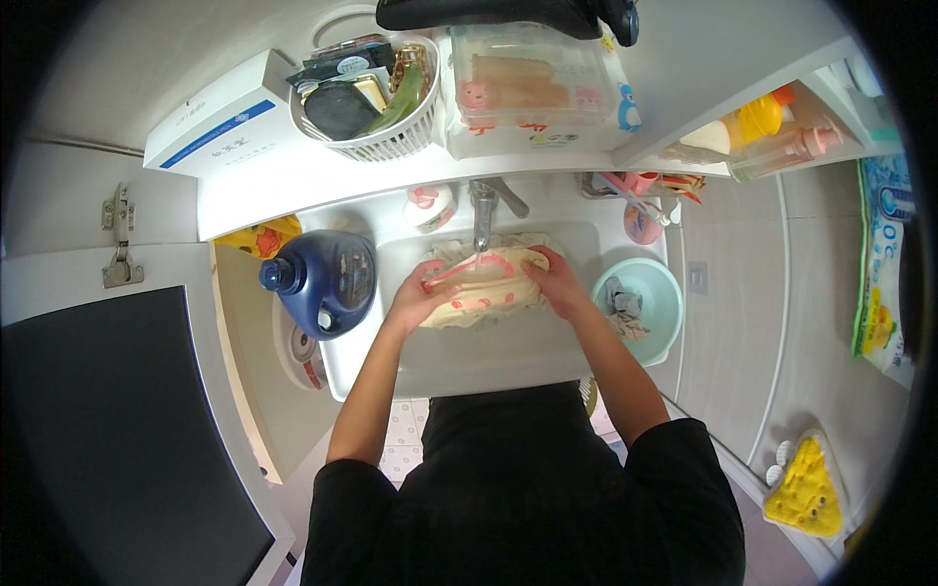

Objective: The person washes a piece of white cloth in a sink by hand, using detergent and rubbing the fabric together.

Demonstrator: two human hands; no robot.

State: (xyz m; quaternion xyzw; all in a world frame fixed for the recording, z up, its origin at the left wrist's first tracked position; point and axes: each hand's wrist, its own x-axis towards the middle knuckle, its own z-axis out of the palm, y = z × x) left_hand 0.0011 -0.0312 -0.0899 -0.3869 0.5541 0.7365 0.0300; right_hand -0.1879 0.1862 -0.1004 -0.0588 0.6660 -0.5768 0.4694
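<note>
A wet, pale-yellow cloth item (480, 294) with pink trim and small red prints is stretched between my two hands in the white washbasin (498, 359). My left hand (421, 297) grips its left end, the thumb lying on top. At the right end, my right hand (553, 278) pinches the fabric between thumb and fingers. Water appears to run from the chrome faucet (482, 216) onto the cloth's middle. Some thin, wet fabric spreads out around it in the basin. What kind of garment or cover it is, I cannot tell.
A blue detergent jug (333, 286) stands on the left rim, with a pump bottle (430, 207) behind. On the right sits a mint-green basin (670, 315) holding crumpled grey cloth (625, 308). Overhead, a shelf (264, 198) carries a white basket (396, 143); an open cabinet door (124, 264) is at left.
</note>
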